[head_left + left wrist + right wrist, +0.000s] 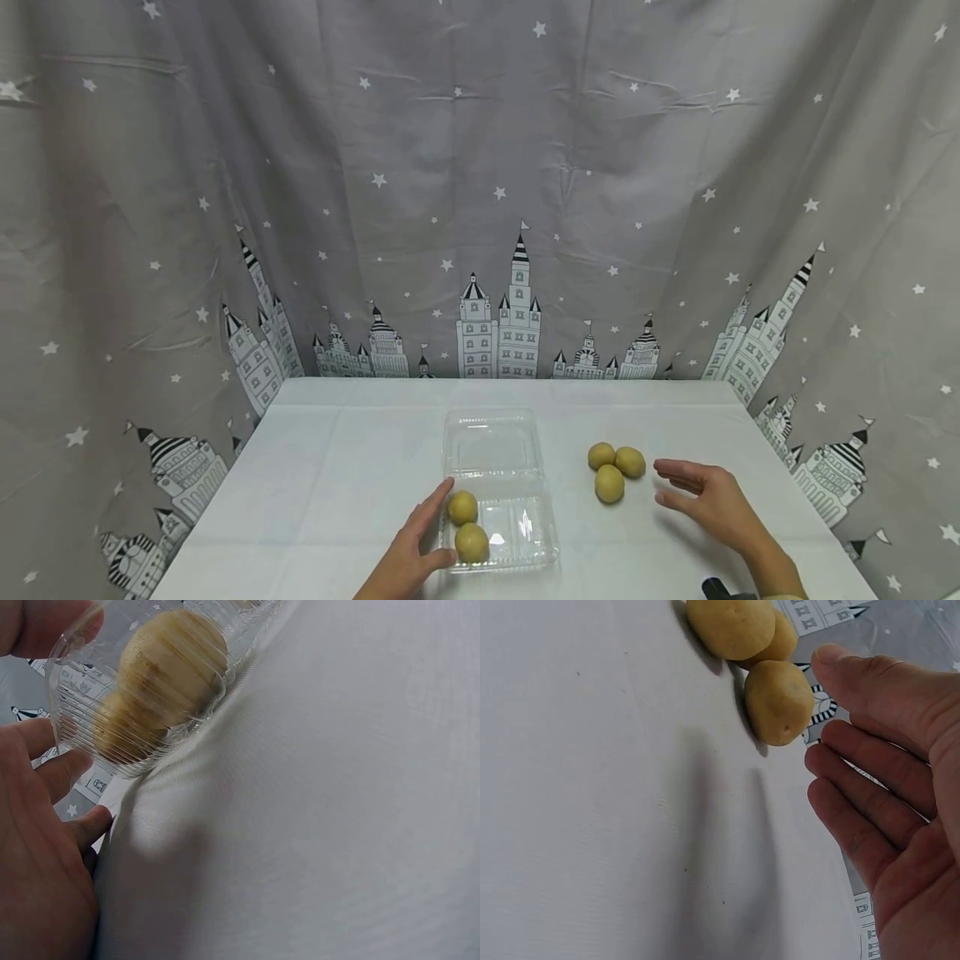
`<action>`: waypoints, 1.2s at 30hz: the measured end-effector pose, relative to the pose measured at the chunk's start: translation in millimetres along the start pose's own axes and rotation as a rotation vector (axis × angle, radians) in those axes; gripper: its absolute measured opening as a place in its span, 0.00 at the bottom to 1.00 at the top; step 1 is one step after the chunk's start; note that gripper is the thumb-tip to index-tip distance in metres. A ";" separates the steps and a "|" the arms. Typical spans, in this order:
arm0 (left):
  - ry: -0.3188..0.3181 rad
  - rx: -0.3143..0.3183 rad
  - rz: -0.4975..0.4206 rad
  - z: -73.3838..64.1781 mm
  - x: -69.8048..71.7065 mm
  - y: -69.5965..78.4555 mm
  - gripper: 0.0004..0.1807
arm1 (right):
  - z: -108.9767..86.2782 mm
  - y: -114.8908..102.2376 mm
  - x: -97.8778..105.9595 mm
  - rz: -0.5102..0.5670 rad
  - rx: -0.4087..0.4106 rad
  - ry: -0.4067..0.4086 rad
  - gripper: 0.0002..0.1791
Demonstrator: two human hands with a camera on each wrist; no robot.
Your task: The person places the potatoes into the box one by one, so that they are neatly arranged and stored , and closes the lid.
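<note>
A clear plastic clamshell box lies with its lid folded back on the white table. Inside its left side are two potatoes, one behind the other. My left hand is at the box's left side, thumb by the near corner and fingers extended along the edge; in the left wrist view the ribbed wall is right at the fingertips. To the right of the box, three potatoes sit in a cluster. My right hand, holding nothing, hovers just right of them with fingers extended and thumb apart.
A white cloth covers the table. A grey curtain with stars and castles hangs behind it and around both sides. Near the right wrist, a black object shows at the bottom edge.
</note>
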State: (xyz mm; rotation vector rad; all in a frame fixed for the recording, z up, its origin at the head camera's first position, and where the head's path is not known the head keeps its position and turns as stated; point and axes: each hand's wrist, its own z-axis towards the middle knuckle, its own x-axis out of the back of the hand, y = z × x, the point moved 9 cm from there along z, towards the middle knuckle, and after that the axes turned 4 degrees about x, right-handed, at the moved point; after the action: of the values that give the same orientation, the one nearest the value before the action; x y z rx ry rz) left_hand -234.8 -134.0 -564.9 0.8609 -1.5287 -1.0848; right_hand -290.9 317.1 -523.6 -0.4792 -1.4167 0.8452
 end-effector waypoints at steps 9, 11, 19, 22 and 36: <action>0.008 0.015 0.017 1.9 1.4 2.0 0.56 | 17.0 2.0 1.6 -0.037 0.017 0.012 0.30; 0.010 0.021 0.019 1.4 1.5 2.2 0.56 | 20.5 3.2 0.8 -0.037 0.016 0.014 0.31; 0.002 0.006 0.015 2.1 1.7 0.6 0.56 | 34.8 8.4 -7.0 -0.006 0.021 0.022 0.32; -0.008 -0.015 0.012 1.5 0.6 0.7 0.56 | 38.3 10.1 -10.6 0.002 0.012 0.024 0.33; 0.009 -0.061 -0.028 -2.0 1.6 -3.1 0.53 | 45.6 14.2 -26.7 0.020 -0.003 0.023 0.33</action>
State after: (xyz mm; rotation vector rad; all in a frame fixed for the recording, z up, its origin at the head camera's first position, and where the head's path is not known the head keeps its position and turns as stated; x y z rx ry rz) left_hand -233.3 -136.9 -567.1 0.8463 -1.4720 -1.1409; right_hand -336.9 297.4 -545.7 -0.5044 -1.3937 0.8512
